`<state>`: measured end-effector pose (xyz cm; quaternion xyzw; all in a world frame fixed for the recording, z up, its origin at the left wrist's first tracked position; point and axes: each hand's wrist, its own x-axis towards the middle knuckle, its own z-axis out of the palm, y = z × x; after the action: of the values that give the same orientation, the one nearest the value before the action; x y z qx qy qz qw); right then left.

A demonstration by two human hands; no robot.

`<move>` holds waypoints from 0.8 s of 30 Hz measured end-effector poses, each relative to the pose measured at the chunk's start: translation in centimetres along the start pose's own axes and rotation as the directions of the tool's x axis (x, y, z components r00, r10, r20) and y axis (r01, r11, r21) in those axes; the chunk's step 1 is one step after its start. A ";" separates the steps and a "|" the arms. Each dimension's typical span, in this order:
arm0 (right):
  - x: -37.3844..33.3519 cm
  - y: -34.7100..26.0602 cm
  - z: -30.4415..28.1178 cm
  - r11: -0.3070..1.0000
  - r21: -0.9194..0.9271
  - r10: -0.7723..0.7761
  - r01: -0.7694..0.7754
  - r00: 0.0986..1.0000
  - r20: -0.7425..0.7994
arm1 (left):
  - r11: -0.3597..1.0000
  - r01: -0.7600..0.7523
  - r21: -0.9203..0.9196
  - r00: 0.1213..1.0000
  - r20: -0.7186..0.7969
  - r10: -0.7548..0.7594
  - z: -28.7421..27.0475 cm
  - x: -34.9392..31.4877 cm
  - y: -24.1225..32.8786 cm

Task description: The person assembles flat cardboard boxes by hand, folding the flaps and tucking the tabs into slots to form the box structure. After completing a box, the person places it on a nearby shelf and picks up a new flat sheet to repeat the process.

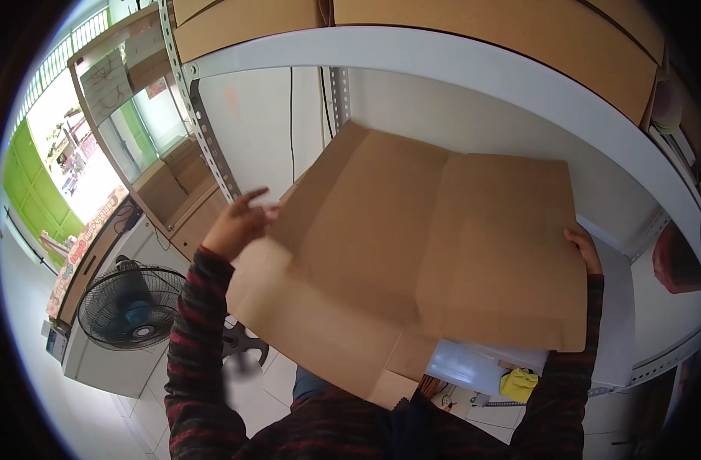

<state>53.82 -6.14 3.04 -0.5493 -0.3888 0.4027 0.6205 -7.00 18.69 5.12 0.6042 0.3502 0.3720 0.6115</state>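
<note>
A large brown cardboard sheet (381, 222) with fold lines and flaps, like an unfolded box, spreads in front of my body. Its lower left part is smeared by motion. On the right edge, my right hand (584, 247) is closed, with its fingertips on the front face and the rest hidden behind the board. Beside the upper left edge is my left hand (247, 224), its fingers apart and the index finger stretched out. Its fingertips come close to the cardboard, and whether they touch it I cannot tell.
A white metal shelf beam (412, 47) crosses above, with brown cardboard boxes (473, 31) on it. At the left stand a black fan (136, 307) and a glass-fronted cabinet (147, 115). A yellow cloth (517, 385) lies below the sheet, and a red object (678, 259) sits at the right.
</note>
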 end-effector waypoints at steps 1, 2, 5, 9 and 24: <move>-0.3 0.7 -0.8 1.000 -0.020 -0.019 0.020 0.999 0.032 | 0.997 -0.067 -0.032 0.994 -0.094 0.063 0.0 0.5 0.5; -0.8 1.6 -1.6 0.998 -0.039 -0.038 0.041 0.997 0.065 | 0.989 -0.136 -0.059 0.974 -0.190 0.123 0.1 0.6 0.9; -1.4 2.1 -1.8 0.990 0.124 0.019 -0.063 0.943 0.332 | 0.847 -0.303 0.437 0.893 -0.179 0.412 1.3 -0.6 0.0; -0.3 1.7 1.4 0.948 0.254 0.156 -0.194 0.974 0.161 | 0.814 -0.232 0.533 0.972 0.095 0.215 7.4 -4.9 -1.2; -1.0 3.2 -1.2 0.944 0.311 -0.189 0.106 0.950 0.248 | 0.982 0.114 -0.154 0.954 0.293 -0.065 20.0 -10.5 -4.7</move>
<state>54.31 -7.25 -0.30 -0.3588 -0.4472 0.4803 0.6638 5.71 -0.02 0.67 0.5811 0.2523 0.2810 0.7209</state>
